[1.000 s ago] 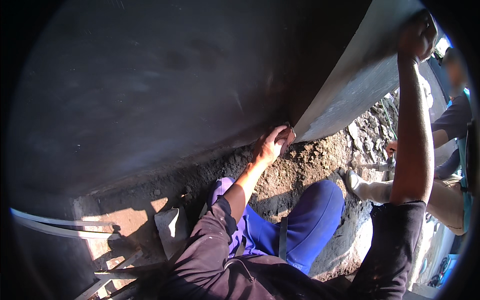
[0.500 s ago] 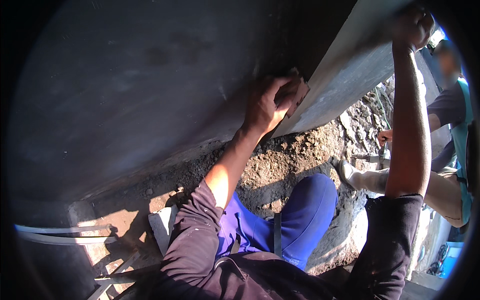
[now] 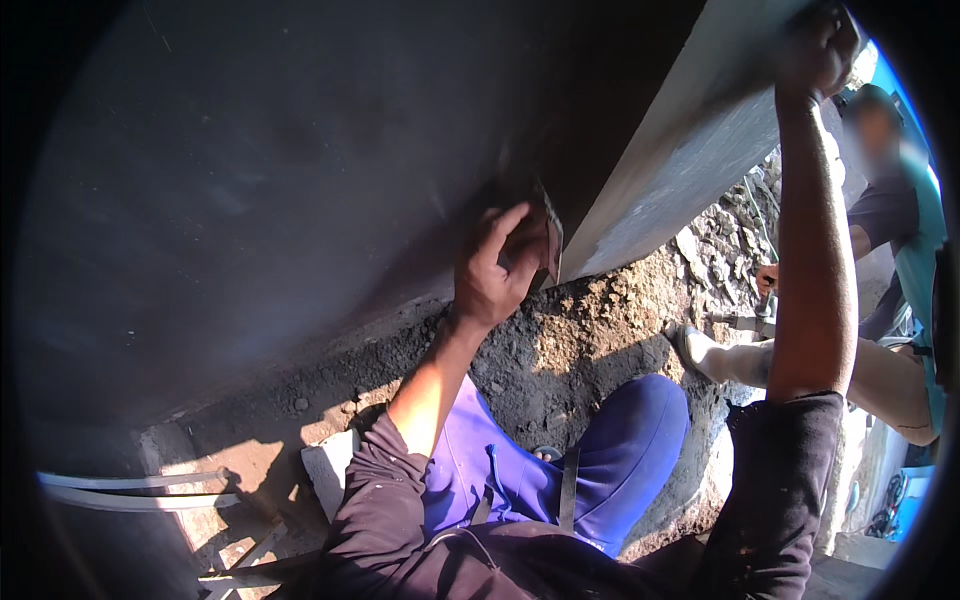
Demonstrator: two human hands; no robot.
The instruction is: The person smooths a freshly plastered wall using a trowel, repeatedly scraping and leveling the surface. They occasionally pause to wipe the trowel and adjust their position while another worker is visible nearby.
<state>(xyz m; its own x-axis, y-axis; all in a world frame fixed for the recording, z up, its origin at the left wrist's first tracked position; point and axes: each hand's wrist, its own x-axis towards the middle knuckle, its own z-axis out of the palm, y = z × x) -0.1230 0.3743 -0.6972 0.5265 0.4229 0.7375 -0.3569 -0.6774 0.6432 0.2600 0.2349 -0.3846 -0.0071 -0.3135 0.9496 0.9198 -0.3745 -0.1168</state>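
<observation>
Left hand and pad have dropped down the wall's edge

Since half a second ago, the left hand (image 3: 490, 275) and its pad (image 3: 551, 245) have shifted lower, and the pad has turned so we see it as a narrow upright sliver. It sits just beside the lower end of the wall's straight corner edge, on the dark side. The pad looks thin and flat, pinkish brown with a paler rim; its material we cannot tell. Our left fingers are half curled, thumb bowed apart from forefinger, with the pad gripped between them.

Our right hand (image 3: 823, 52) is high on the wall's sunlit face, near its far upper end, fingers bent; shadow and blur keep us from telling whether it holds anything.

The wall (image 3: 270, 190) is smooth, dark and faintly scuffed on its broad face, grey and slightly streaked on the sunlit one. Crumbly brown soil (image 3: 600, 305) lies along its foot, and jagged rubble (image 3: 725, 250) beside the sunlit face's lower edge. Below the dark face's left end are two pale, curved strips (image 3: 140, 498) and a rough, whitish block (image 3: 326, 472). A co-worker (image 3: 915, 215) crouches at right.
</observation>
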